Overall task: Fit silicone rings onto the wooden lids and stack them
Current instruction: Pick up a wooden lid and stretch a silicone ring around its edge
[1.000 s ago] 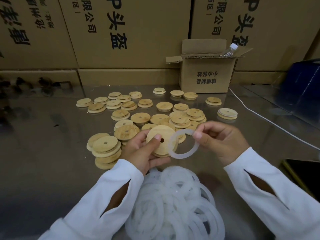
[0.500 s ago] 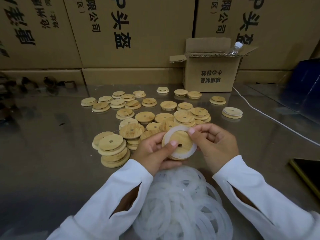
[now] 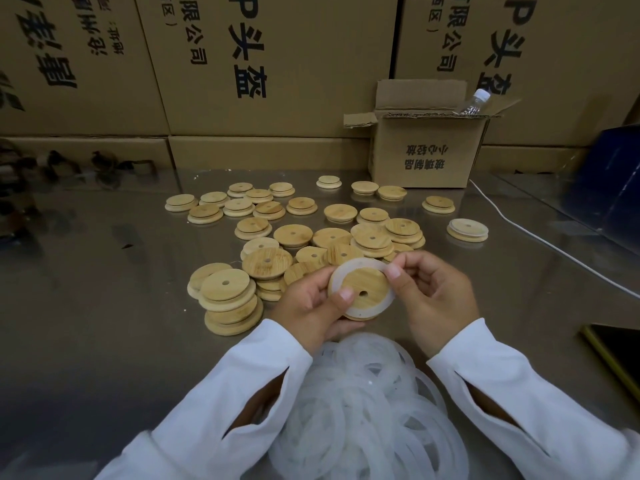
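My left hand (image 3: 311, 306) grips a round wooden lid (image 3: 367, 284) with a small centre hole, thumb lying on its face. A white silicone ring (image 3: 341, 273) sits around the lid's raised middle. My right hand (image 3: 433, 292) pinches the ring and lid at the upper right rim. A heap of loose silicone rings (image 3: 363, 403) lies on the table just below my hands. Many bare wooden lids (image 3: 294, 235) are scattered behind, and a short stack of lids (image 3: 228, 299) stands to the left. One lid with a ring (image 3: 467, 229) lies apart at the right.
The shiny metal table (image 3: 104, 323) runs back to a wall of big cardboard boxes (image 3: 277, 64). A small open carton (image 3: 426, 150) holding a plastic bottle (image 3: 474, 102) stands at the back right. A white cable (image 3: 540, 240) crosses the right side.
A second ago the right hand held the ring beside the lid. Since then the ring has been laid over the lid, and both hands now hold it there.
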A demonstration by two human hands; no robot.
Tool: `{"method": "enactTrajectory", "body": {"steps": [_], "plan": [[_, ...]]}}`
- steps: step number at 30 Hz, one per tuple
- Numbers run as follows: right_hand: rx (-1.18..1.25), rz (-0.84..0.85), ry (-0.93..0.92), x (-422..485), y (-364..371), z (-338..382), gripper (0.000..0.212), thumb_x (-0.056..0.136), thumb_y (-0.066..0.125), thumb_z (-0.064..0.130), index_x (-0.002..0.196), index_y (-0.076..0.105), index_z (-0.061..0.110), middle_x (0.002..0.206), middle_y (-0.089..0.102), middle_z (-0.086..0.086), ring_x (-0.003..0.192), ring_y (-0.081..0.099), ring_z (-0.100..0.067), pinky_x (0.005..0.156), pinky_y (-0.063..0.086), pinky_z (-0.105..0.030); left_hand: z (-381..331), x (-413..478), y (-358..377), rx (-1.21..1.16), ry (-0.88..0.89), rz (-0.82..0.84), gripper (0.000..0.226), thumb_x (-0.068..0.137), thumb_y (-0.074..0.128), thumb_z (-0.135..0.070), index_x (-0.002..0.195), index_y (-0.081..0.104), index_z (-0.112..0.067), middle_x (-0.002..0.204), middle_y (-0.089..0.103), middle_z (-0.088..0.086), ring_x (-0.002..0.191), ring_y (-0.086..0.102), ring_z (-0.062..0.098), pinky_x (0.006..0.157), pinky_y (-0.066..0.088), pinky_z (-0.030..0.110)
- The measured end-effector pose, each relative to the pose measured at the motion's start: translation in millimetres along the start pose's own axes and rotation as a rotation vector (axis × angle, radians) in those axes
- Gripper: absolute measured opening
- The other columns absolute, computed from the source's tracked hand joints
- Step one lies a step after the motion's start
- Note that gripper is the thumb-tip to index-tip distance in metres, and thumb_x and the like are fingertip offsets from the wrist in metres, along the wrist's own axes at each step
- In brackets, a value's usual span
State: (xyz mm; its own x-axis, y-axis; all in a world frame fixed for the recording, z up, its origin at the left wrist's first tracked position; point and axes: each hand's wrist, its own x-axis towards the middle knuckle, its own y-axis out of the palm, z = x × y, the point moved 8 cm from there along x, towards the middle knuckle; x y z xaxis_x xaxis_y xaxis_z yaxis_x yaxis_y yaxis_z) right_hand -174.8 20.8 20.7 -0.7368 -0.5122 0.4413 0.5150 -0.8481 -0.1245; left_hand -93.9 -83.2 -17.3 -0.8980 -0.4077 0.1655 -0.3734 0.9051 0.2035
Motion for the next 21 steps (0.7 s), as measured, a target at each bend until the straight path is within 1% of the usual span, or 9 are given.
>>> {"method": "enactTrajectory", "body": {"steps": [2, 4, 7, 10, 13, 15, 17, 19, 21], "plan": [[0.002, 0.016, 0.014, 0.2, 1.9, -2.3, 0.016, 0.085, 0.056, 0.002, 0.075, 0.058, 0.014, 0.074, 0.059, -0.003, 0.071, 0.053, -0.014, 0.065, 0.046, -0.015, -0.1, -0.1, -0.2, -0.013, -0.003, 0.003, 0.023, 0.089, 0.046, -0.006, 0.108, 0.058, -0.012, 0.103, 0.065, 0.015, 0.098, 0.064, 0.029, 0.07, 0.057, 0.027], [-0.002, 0.025, 0.012, 0.4, 3.1, -2.3, 0.016, 0.086, 0.056, 0.002, 0.075, 0.058, 0.014, 0.074, 0.058, -0.004, 0.071, 0.053, -0.014, 0.065, 0.045, -0.015, -0.5, 0.2, -1.3, -0.032, 0.003, -0.005, 0.022, 0.087, 0.047, -0.008, 0.106, 0.059, -0.013, 0.102, 0.066, 0.014, 0.099, 0.064, 0.031, 0.071, 0.057, 0.028], [0.0, 0.018, -0.001, 0.3, 2.9, 0.1, 0.016, 0.086, 0.055, 0.003, 0.076, 0.058, 0.015, 0.075, 0.059, -0.002, 0.07, 0.053, -0.009, 0.064, 0.045, -0.012, -1.0, 1.2, -1.6, -0.08, 0.006, -0.011, 0.023, 0.084, 0.049, -0.012, 0.104, 0.06, -0.013, 0.098, 0.068, 0.011, 0.095, 0.066, 0.028, 0.07, 0.057, 0.029], [-0.003, 0.011, -0.017, 0.4, 2.1, 2.8, 0.017, 0.086, 0.055, 0.003, 0.075, 0.058, 0.015, 0.074, 0.059, 0.0, 0.068, 0.052, -0.004, 0.063, 0.045, -0.01, -1.6, 2.1, -0.8, -0.086, 0.018, -0.02, 0.023, 0.084, 0.049, -0.012, 0.105, 0.059, -0.013, 0.099, 0.067, 0.013, 0.097, 0.065, 0.032, 0.069, 0.057, 0.029], [-0.006, 0.0, -0.037, 0.7, 0.2, 4.5, 0.019, 0.086, 0.055, 0.003, 0.074, 0.059, 0.017, 0.074, 0.06, 0.0, 0.068, 0.053, -0.005, 0.064, 0.046, -0.01, -6.2, 0.4, -0.1, -0.072, 0.061, -0.026, 0.031, 0.076, 0.052, -0.022, 0.105, 0.06, -0.013, 0.097, 0.068, 0.009, 0.095, 0.067, 0.027, 0.069, 0.056, 0.028], [-0.004, 0.0, -0.046, 0.8, 0.4, 5.2, 0.018, 0.086, 0.056, 0.004, 0.074, 0.06, 0.018, 0.075, 0.062, 0.0, 0.069, 0.055, -0.005, 0.065, 0.047, -0.011, -10.4, -0.8, -0.6, -0.074, 0.09, -0.038, 0.036, 0.075, 0.052, -0.023, 0.109, 0.058, -0.011, 0.101, 0.068, 0.01, 0.096, 0.067, 0.024, 0.072, 0.056, 0.03], [0.026, 0.002, -0.049, 1.9, 1.2, 6.4, 0.018, 0.085, 0.057, 0.005, 0.074, 0.061, 0.018, 0.074, 0.063, 0.002, 0.067, 0.057, -0.003, 0.065, 0.047, -0.011, -13.3, -1.5, -2.0, -0.09, 0.114, -0.057, 0.037, 0.077, 0.053, -0.022, 0.111, 0.058, -0.01, 0.106, 0.067, 0.013, 0.1, 0.065, 0.027, 0.074, 0.056, 0.032], [0.078, 0.013, -0.036, 4.1, 0.9, 6.8, 0.017, 0.083, 0.06, 0.005, 0.073, 0.062, 0.018, 0.07, 0.063, 0.006, 0.065, 0.057, 0.001, 0.062, 0.045, -0.009, -14.7, -3.4, -2.4, -0.106, 0.133, -0.072, 0.03, 0.083, 0.06, -0.02, 0.111, 0.059, -0.01, 0.107, 0.067, 0.014, 0.101, 0.065, 0.028, 0.075, 0.056, 0.033], [0.112, 0.035, -0.009, 6.2, -1.5, 4.8, 0.014, 0.08, 0.062, 0.006, 0.073, 0.064, 0.018, 0.064, 0.065, 0.011, 0.062, 0.058, 0.002, 0.059, 0.045, -0.008, -12.2, -5.6, -1.0, -0.116, 0.134, -0.082, 0.032, 0.081, 0.057, -0.02, 0.112, 0.059, -0.01, 0.106, 0.068, 0.014, 0.099, 0.066, 0.027, 0.074, 0.056, 0.031]]}}
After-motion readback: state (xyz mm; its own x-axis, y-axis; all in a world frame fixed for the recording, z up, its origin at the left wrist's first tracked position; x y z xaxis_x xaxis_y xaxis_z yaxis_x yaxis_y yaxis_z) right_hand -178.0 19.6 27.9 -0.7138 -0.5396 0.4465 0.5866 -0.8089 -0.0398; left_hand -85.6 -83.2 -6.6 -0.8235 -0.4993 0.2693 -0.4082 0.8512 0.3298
